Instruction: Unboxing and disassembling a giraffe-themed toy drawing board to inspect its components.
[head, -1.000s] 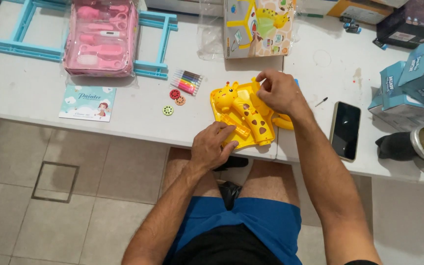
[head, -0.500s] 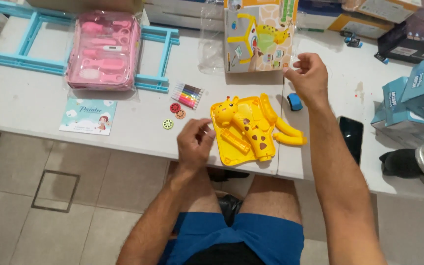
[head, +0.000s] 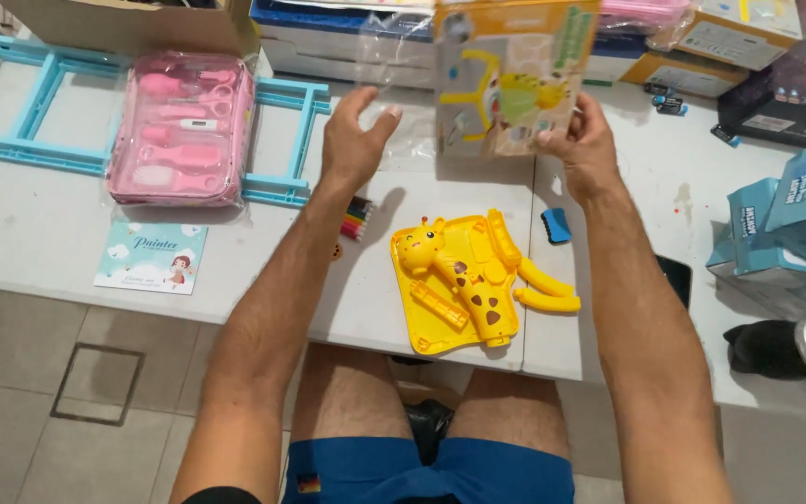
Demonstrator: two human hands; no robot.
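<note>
**Toy box lifted between two hands above the desk**

The yellow toy box, printed with a giraffe picture, is held upright above the far side of the desk, its front face turned toward the camera as if to be read or inspected. The right hand grips its right edge, thumb on the front and fingers behind, bearing the weight. The left hand is released, palm open and fingers spread, just beside the box's left edge; whether it touches the clear plastic wrap hanging there cannot be told.

Directly below, near the desk's front edge, the yellow giraffe toy lies flat on its tray, with two loose yellow curved pieces touching its right side, laid out within easy reach. A small blue block sits just beyond them. To the left of the toy a bundle of coloured markers shows under the left forearm.

Farther left lie a small booklet, a pink case of baby-care tools and a pale blue frame. At the right stand blue boxes and a dark phone.
</note>
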